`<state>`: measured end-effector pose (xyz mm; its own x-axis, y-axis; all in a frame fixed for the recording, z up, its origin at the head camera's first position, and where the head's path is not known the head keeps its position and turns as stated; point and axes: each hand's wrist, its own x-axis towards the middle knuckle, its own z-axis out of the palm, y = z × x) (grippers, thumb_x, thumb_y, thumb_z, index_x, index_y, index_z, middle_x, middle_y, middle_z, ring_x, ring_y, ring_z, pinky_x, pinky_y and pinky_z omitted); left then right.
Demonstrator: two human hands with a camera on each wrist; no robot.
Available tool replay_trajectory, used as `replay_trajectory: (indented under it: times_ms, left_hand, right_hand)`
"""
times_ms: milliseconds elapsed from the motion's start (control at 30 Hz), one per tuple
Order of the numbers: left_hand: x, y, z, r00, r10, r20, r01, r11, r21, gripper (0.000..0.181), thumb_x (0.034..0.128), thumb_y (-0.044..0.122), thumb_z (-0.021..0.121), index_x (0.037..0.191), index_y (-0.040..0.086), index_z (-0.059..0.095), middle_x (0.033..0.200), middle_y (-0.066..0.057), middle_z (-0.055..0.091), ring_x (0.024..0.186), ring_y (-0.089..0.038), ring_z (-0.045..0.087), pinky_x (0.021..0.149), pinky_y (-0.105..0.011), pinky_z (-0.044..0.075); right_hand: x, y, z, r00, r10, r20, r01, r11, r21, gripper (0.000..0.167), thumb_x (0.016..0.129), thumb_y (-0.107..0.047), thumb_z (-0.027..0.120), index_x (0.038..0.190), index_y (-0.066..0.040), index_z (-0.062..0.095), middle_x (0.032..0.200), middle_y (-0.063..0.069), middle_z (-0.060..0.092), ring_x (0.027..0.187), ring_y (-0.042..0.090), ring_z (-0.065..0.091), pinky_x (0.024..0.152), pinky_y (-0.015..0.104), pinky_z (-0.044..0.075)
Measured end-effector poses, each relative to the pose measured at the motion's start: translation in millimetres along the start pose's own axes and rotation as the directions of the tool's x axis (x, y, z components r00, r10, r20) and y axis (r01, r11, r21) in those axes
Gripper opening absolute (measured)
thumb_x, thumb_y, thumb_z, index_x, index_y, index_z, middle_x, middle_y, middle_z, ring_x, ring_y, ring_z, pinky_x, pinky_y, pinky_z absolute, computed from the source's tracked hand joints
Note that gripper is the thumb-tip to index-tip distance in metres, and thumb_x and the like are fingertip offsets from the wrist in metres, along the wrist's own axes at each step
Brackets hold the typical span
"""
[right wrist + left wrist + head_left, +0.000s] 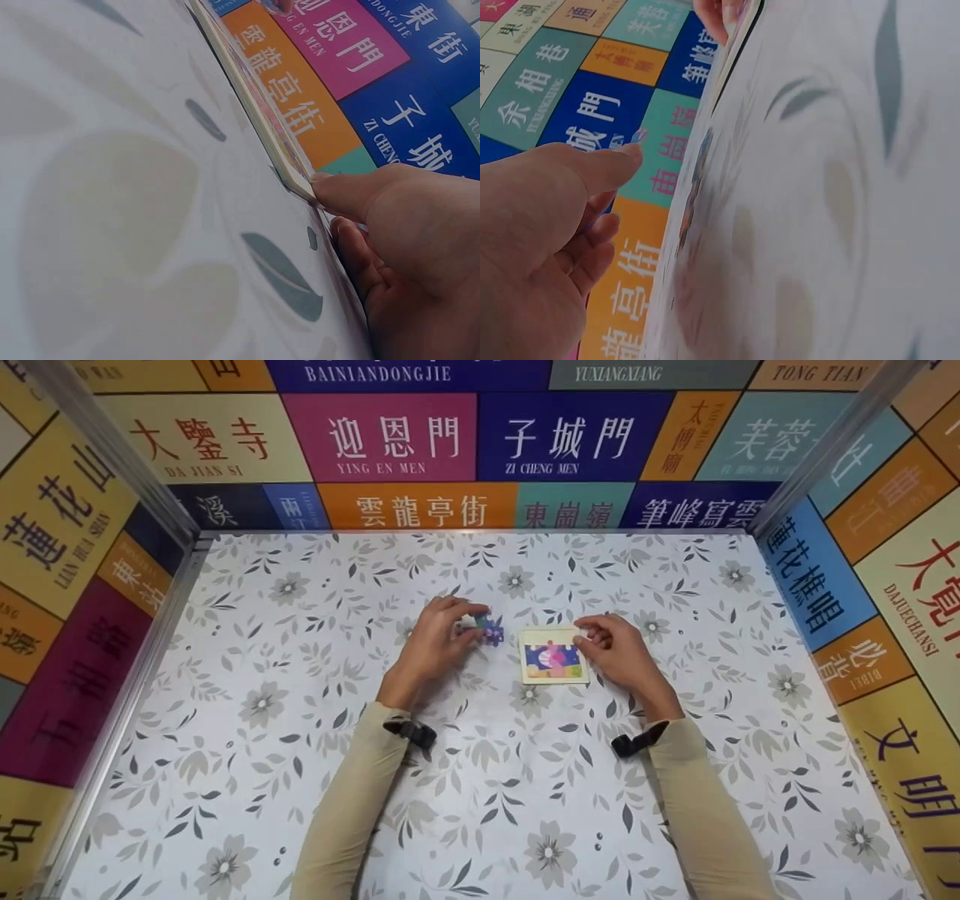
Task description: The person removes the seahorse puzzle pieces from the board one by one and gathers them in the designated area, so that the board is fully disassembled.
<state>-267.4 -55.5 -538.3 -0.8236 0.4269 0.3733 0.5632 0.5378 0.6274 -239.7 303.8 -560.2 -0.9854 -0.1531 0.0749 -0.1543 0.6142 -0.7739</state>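
Note:
A small square jigsaw puzzle tray (555,679) with a pale cream rim lies on the table. Joined pieces with a pink, purple and yellow picture (553,660) fill its lower part; the upper part shows bare cream. At the tray's upper right corner, the right hand (619,652) grips the edge between thumb and curled fingers. To the left of the tray, the left hand (442,637) pinches a small puzzle piece (639,136), mostly hidden behind the thumb in the left wrist view. Loose blue and purple puzzle pieces (493,631) lie on the table by its fingertips.
A white tabletop (262,780) with grey flowers and leaves spreads around both hands. Panels with coloured blocks of lettering (382,439) rise at the back and both sides. Each wrist bears a black strap (637,741).

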Motion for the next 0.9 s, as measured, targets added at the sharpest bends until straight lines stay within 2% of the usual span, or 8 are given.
replay_trajectory:
  times_ms: [167, 500, 733, 900]
  left_hand:
    - [-7.1, -10.6, -13.0, 0.999, -0.037, -0.001, 0.037, 0.999, 0.003, 0.036, 0.1008, 0.020, 0.078, 0.136, 0.014, 0.076, 0.130, -0.011, 0.074, 0.125, -0.031, 0.064, 0.110, -0.047, 0.050]
    - [-19.4, -33.3, -26.9, 0.989, -0.149, 0.023, 0.150, 0.989, -0.019, 0.038, 0.1000, 0.011, 0.076, 0.137, 0.002, 0.072, 0.123, -0.017, 0.076, 0.109, -0.036, 0.067, 0.102, -0.049, 0.052]
    - [-23.5, -41.5, -30.5, 0.980, -0.174, 0.099, 0.180, 0.982, -0.057, 0.034, 0.0987, 0.008, 0.076, 0.132, 0.001, 0.074, 0.115, -0.020, 0.074, 0.105, -0.035, 0.068, 0.097, -0.049, 0.054]
    - [-24.7, -41.4, -33.0, 0.970, -0.193, 0.146, 0.207, 0.975, -0.085, 0.031, 0.0985, 0.007, 0.076, 0.129, 0.002, 0.077, 0.118, -0.019, 0.071, 0.107, -0.032, 0.066, 0.097, -0.045, 0.054]
  right_hand:
    - [-0.2, -1.9, -0.5, 1.000, 0.007, -0.001, -0.007, 1.000, -0.008, 0.033, 0.103, -0.019, 0.075, 0.134, -0.007, 0.073, 0.109, 0.012, 0.064, 0.092, 0.018, 0.060, 0.077, 0.015, 0.049]
    - [0.1, -1.6, 0.8, 1.000, -0.002, -0.006, 0.002, 1.000, -0.001, 0.033, 0.102, -0.016, 0.076, 0.133, -0.005, 0.073, 0.108, 0.012, 0.064, 0.091, 0.018, 0.060, 0.076, 0.014, 0.049]
    - [0.5, 0.1, 1.2, 1.000, -0.004, -0.007, 0.004, 1.000, 0.010, 0.033, 0.102, -0.017, 0.076, 0.132, -0.006, 0.074, 0.109, 0.013, 0.064, 0.092, 0.018, 0.060, 0.077, 0.014, 0.049]
    - [0.7, 1.0, 0.8, 1.000, -0.012, -0.005, 0.012, 1.000, 0.014, 0.034, 0.103, -0.019, 0.076, 0.134, -0.006, 0.074, 0.110, 0.015, 0.064, 0.091, 0.018, 0.060, 0.077, 0.014, 0.048]
